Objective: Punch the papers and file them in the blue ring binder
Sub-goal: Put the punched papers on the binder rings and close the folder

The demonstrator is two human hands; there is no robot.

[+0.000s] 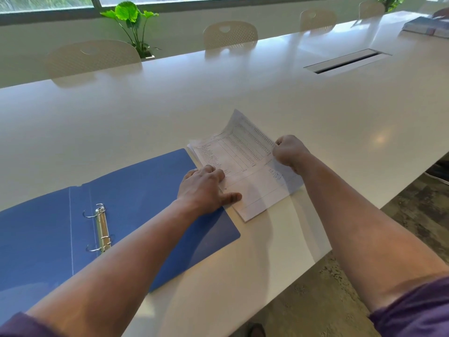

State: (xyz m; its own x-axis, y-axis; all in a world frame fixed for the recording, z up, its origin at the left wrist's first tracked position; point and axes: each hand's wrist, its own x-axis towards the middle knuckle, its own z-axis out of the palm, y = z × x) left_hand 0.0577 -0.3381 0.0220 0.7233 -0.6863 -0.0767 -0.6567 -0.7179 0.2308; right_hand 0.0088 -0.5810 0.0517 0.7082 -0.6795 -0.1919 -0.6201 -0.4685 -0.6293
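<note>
The papers [245, 176] lie lengthwise away from the viewer; the left hand [204, 188] presses them flat, and the right hand [289, 152] pinches the top sheet's lifted edge.

We reach both bare forearms forward over the table [243, 93], purple sleeves pushed up near the elbows. Our left hand [204, 188] lies palm down at the near left edge of the papers [252, 190], fingers spread and fairly straight, thumb stretched toward us. Our right hand [289, 152] is curled into a fist at the papers' right edge, pinching the lifted top sheet.
</note>
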